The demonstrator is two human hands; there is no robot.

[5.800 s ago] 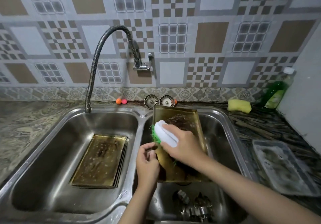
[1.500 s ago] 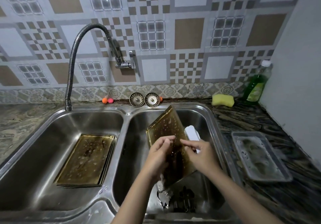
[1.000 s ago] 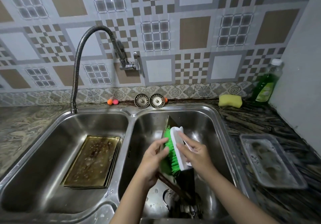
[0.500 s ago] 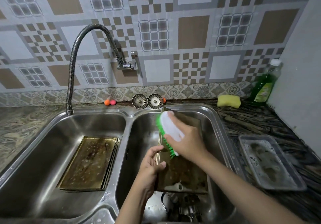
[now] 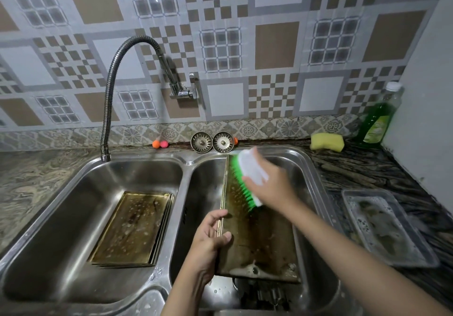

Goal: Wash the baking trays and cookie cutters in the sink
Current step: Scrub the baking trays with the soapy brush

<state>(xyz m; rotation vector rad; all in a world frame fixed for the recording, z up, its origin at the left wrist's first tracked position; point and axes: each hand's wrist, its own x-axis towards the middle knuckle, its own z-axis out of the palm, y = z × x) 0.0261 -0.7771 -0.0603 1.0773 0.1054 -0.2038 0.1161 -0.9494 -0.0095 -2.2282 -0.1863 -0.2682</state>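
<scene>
A dark, stained baking tray (image 5: 259, 237) slants over the right sink bowl (image 5: 316, 176), underside up. My left hand (image 5: 210, 239) grips its left edge near the lower corner. My right hand (image 5: 272, 183) holds a white scrub brush with green bristles (image 5: 245, 180) pressed against the tray's upper part. A stack of golden baking trays (image 5: 132, 227) lies flat in the left sink bowl (image 5: 73, 193). Metal cookie cutters (image 5: 267, 293) show dimly at the bottom of the right bowl, under the tray.
A flexible tap (image 5: 122, 77) arches over the left bowl. Two sink strainers (image 5: 212, 142) and small orange and pink balls (image 5: 159, 144) sit on the back ledge. A yellow sponge (image 5: 327, 141), a green soap bottle (image 5: 378, 117) and a soapy clear container (image 5: 387, 227) stand on the right counter.
The tray was turned over from its golden face to its dark underside. My right hand then moved the brush up to the tray's far end. My left hand keeps hold of the left edge.
</scene>
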